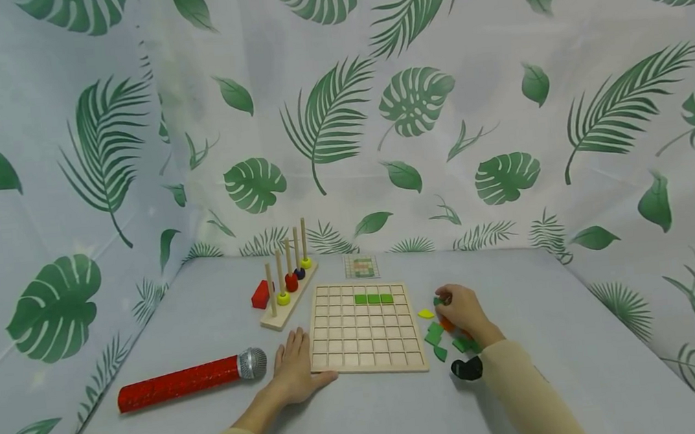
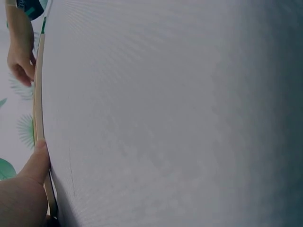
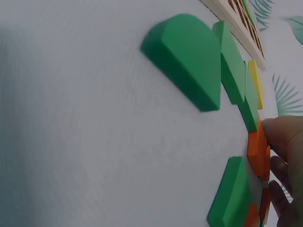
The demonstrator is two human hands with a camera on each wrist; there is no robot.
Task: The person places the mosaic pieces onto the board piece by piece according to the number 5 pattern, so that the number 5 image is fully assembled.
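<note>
A wooden grid board (image 1: 370, 368) lies on the table, with a row of bright green squares (image 1: 373, 299) in its upper part. My left hand (image 1: 296, 373) rests flat at the board's near left corner, fingers along the left side and thumb against the front edge. Right of the board, my right hand (image 1: 464, 309) bends over loose pieces and pinches a dark green block (image 1: 438, 301) at its fingertips. Orange blocks (image 3: 258, 151) lie just under that hand. Around it are a yellow piece (image 1: 425, 313) and several green blocks (image 3: 189, 56), one with a rounded edge.
A wooden peg stand (image 1: 276, 323) with coloured beads stands beyond the board's left side, a red block (image 1: 260, 295) beside it. A red microphone (image 1: 182, 386) lies at the left. Behind the board is a small patterned card (image 1: 361, 267). Leaf-print cloth walls surround the table.
</note>
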